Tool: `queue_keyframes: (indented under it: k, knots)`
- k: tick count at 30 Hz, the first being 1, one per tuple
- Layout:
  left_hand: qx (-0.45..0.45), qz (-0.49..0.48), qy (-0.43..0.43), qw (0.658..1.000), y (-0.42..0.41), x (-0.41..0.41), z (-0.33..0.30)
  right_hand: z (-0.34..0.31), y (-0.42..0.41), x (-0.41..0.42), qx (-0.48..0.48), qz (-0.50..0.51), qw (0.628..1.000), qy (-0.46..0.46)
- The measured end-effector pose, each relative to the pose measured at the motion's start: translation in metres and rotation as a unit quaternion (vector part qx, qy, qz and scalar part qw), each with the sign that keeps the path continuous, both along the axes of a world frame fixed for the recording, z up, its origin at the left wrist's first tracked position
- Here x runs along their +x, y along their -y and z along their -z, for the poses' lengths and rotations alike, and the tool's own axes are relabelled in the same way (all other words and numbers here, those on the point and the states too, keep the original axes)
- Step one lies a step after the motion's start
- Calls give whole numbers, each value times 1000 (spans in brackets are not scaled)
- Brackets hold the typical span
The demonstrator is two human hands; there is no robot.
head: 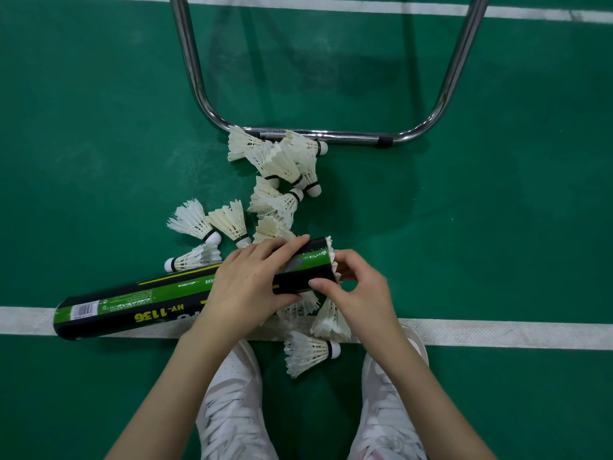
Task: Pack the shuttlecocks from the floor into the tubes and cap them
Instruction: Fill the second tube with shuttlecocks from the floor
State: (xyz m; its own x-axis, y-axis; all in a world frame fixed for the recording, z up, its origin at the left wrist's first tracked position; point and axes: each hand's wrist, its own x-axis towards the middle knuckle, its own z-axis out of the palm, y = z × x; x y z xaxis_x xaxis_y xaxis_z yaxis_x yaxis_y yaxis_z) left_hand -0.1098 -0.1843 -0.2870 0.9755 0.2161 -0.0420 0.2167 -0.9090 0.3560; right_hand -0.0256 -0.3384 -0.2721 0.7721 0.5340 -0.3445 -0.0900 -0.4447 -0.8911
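A long black and green tube (139,307) lies nearly level above the floor, its open mouth pointing right. My left hand (252,283) grips the tube near that mouth. White feathers of a shuttlecock (331,250) stick out of the opening, and my right hand (355,287) curls around them at the rim. Several loose white shuttlecocks (282,161) lie scattered on the green floor beyond the tube. One shuttlecock (308,355) lies between my shoes, and others sit partly hidden under my hands. No cap is in view.
A chrome tubular chair frame (318,136) stands on the floor just behind the far shuttlecocks. A white court line (497,332) runs across under the tube. My white shoes (232,403) stand at the bottom of the view.
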Motion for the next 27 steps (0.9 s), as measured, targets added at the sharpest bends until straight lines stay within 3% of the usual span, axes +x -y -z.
queue_keyframes:
  k: [12,19,27]
  knots:
    - [6,3,-17,1000,4,-1,4,10,6,5,11,-3,997,-71]
    - [0,2,-26,1000,5,-2,5,6,7,3,78,-53,988,-121]
    - [-3,-2,-31,1000,4,-1,5,8,8,4,89,-70,988,-108]
